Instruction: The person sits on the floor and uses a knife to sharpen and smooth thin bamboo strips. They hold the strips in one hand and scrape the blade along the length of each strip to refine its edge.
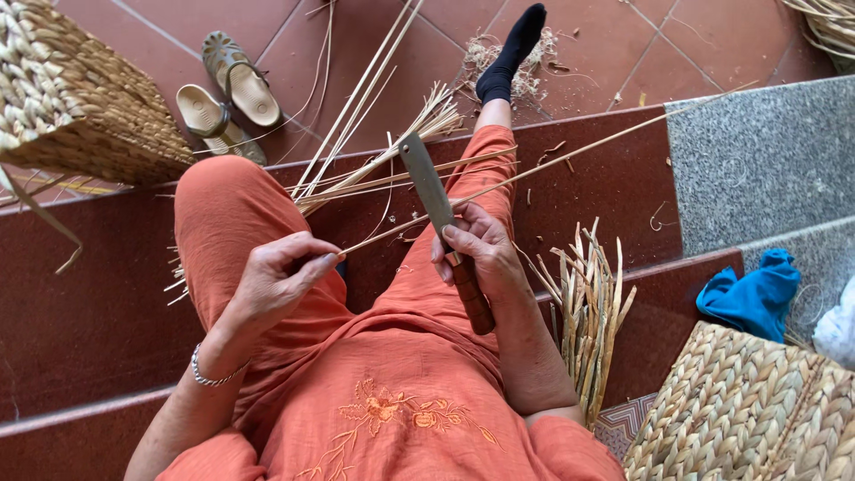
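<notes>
Your left hand (283, 274) pinches the near end of a thin cane strip (534, 169), which looks light, springy and easily snapped; grip it close to the blade. Its long axis runs from your lap up-right across the step. Your right hand (476, 254) is closed round the knife (436, 209).

Open lap space lies between left hand (280, 276) and right hand (481, 258). Ahead, loose reed strips (374, 169) cross the path. Right of the right hand, upright reed bundle (588, 312) and woven basket (739, 410) block passage.
</notes>
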`<act>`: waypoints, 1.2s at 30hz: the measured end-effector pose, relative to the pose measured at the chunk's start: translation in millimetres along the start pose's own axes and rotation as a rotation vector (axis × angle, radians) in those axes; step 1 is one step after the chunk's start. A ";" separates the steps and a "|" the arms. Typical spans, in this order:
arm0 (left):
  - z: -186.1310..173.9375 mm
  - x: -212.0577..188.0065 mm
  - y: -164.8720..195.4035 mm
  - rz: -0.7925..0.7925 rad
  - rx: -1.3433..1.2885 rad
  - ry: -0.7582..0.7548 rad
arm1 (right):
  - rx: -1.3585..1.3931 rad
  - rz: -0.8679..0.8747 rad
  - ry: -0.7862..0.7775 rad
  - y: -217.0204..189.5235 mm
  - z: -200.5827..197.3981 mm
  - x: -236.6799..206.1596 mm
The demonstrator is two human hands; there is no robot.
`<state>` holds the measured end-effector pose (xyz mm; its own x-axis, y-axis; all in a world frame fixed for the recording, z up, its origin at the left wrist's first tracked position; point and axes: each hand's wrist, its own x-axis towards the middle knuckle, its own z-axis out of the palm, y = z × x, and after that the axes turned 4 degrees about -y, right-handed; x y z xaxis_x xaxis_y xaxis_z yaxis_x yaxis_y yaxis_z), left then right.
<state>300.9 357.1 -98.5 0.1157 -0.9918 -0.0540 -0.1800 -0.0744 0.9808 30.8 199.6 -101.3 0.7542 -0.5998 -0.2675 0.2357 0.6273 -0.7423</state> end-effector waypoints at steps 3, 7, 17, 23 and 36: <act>-6.1 -6.7 -2.9 -0.025 0.011 -0.011 | 0.014 -0.028 0.000 -4.7 -6.8 -4.2; -14.5 -15.4 -6.7 0.014 0.035 -0.009 | -0.021 -0.091 0.065 -15.1 -18.2 -11.3; -33.9 -35.8 -21.3 -0.073 0.040 0.006 | -0.051 -0.217 0.142 -40.8 -41.2 -39.3; -45.7 -46.5 -33.2 -0.055 0.050 0.009 | -0.126 -0.267 0.204 -53.1 -53.1 -55.1; -81.2 -58.5 -45.9 -0.130 -0.056 -0.006 | -0.108 -0.365 0.329 -80.1 -101.1 -106.7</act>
<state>381.7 427.0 -125.1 0.1283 -0.9749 -0.1822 -0.1092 -0.1965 0.9744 -130.6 163.1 -75.5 0.3967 -0.9064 -0.1451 0.3706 0.3028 -0.8781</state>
